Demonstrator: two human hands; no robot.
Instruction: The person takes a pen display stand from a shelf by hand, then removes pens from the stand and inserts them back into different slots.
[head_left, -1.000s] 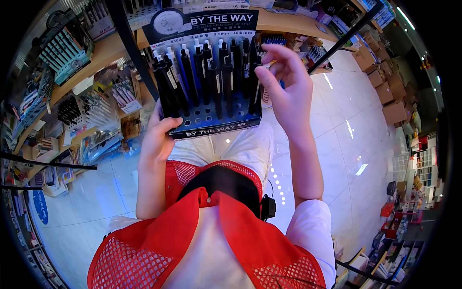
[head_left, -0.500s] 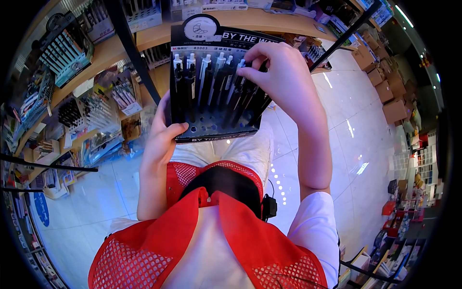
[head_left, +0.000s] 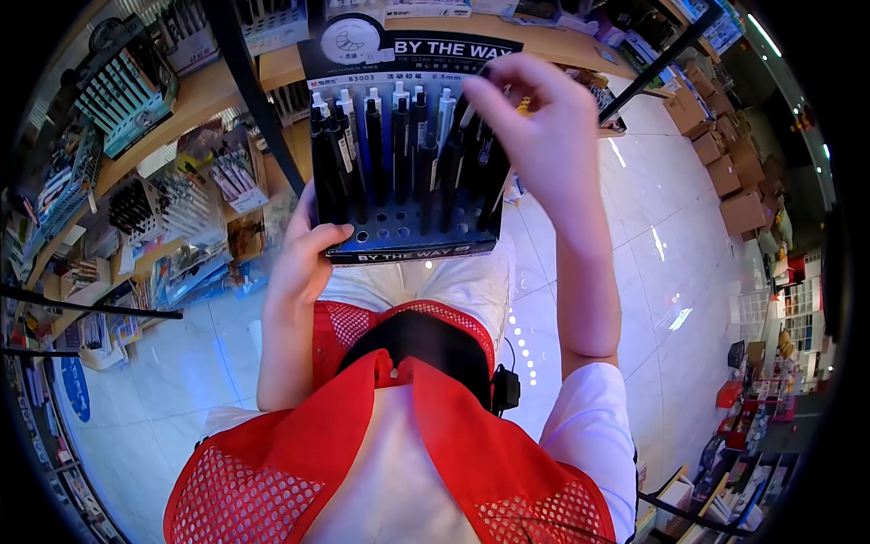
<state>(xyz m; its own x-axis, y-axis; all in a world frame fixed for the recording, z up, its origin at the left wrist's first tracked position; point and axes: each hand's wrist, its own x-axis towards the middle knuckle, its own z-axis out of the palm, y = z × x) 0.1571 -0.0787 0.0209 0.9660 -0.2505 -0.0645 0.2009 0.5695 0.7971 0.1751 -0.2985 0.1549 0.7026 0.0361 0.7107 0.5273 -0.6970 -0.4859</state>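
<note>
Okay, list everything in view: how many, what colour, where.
display box: one, black, upper centre
pencils: over ten, black and white, standing in the display box
pen display: one, teal and black, upper left
shelf goods: uncountable, mixed colours, left and top
wooden shelves: several, tan, left and top
cardboard boxes: several, brown, right
floor: one, pale, tiled, below
vest: one, red, lower middle
left grip: one, bare, display box's lower left
right grip: one, bare, by the pencils' tops
</note>
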